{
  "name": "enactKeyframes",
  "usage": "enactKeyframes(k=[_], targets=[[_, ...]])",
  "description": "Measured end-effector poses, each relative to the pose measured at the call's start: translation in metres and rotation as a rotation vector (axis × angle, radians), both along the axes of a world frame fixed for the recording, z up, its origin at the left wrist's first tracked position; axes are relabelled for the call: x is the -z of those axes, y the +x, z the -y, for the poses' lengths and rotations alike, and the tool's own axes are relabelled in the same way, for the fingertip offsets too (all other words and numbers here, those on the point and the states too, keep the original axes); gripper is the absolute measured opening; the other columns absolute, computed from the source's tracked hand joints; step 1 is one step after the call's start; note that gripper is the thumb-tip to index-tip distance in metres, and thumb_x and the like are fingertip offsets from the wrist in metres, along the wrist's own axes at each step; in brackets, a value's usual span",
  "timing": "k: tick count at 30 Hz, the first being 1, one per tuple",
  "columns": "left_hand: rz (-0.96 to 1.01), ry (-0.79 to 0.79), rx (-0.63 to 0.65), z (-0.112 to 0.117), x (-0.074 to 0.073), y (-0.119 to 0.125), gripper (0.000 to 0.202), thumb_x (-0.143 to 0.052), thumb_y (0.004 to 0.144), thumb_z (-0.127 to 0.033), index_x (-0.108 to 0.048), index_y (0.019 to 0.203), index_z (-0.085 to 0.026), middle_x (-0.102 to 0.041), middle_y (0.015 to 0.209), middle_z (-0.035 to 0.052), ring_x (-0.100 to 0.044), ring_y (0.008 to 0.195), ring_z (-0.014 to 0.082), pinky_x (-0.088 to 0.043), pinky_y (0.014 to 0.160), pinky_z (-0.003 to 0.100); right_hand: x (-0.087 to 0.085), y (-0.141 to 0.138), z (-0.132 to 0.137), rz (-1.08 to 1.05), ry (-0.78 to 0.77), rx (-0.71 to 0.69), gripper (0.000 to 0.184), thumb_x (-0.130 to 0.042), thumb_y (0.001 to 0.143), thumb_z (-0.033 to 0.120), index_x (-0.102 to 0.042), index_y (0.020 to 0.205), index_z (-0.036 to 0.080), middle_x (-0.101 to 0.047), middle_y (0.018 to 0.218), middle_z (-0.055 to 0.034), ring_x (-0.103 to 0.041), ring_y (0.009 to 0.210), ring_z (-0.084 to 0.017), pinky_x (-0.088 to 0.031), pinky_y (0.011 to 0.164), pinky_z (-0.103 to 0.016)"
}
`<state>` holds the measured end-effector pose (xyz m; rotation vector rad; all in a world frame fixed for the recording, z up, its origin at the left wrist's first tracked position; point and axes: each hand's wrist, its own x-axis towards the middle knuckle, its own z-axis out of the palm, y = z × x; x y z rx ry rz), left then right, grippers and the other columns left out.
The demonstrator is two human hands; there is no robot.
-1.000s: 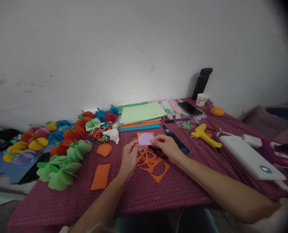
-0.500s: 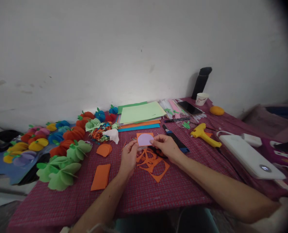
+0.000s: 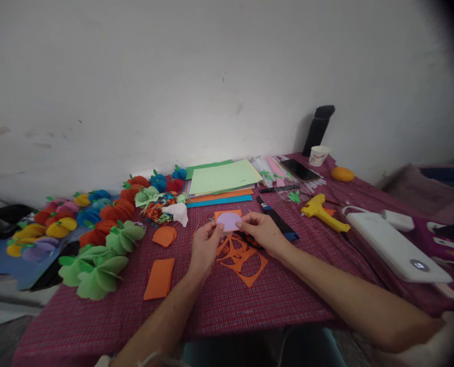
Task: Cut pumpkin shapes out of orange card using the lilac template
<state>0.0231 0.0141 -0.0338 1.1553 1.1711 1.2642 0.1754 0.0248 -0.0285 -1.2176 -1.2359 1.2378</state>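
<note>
Grip pinched on both sides, left hand (image 3: 205, 245) and right hand (image 3: 264, 233), above the checked worktop (image 3: 196, 318). Beyond lies the stack of coloured sheets (image 3: 222, 178); nearer, cut-out orange scraps (image 3: 248, 280) sit below. Now the orange card (image 3: 218, 214), caught by both hands, and smallest, flat on its near face, the lilac shape (image 3: 229, 220), right between the thumbs!

A plain pale wall (image 3: 173, 76) behind a worktop (image 3: 272, 300) with a red checked cloth (image 3: 97, 323).
The wall has a few brownish smudges (image 3: 42, 146) on the left and some tiny dark specks. It looks brightest low down, behind the middle of the worktop, and gets greyer up high. The cloth hangs over the front edge. A bit of grey floor (image 3: 366, 351) shows at the bottom right, dim and blurry.
</note>
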Motion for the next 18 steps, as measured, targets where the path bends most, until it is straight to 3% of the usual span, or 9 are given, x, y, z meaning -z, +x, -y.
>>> enactKeyframes(k=[14, 18], targets=[[0.009, 0.019, 0.016, 0.0011, -0.0012, 0.0003, 0.029, -0.062, 0.067, -0.037, -0.064, 0.085, -0.013, -0.060, 0.062, -0.0014, -0.048, 0.051, 0.0071, -0.038, 0.050, 0.018, -0.0028, -0.0004, 0.0008, 0.015, -0.041, -0.018, 0.023, -0.065, 0.065, 0.036, -0.054, 0.064, 0.016, -0.047, 0.048, 0.0076, -0.035, 0.038, -0.004, -0.026, 0.037, -0.017], [0.020, 0.000, 0.015, 0.0004, -0.0008, 0.0001, 0.031, -0.064, 0.065, -0.038, -0.064, 0.084, -0.013, -0.059, 0.059, -0.0018, -0.047, 0.050, 0.0073, -0.037, 0.050, 0.018, -0.0003, -0.0008, -0.0007, -0.009, -0.023, -0.039, 0.022, -0.065, 0.066, 0.035, -0.055, 0.069, 0.015, -0.052, 0.054, 0.0058, -0.040, 0.042, -0.005, -0.031, 0.041, -0.017]])
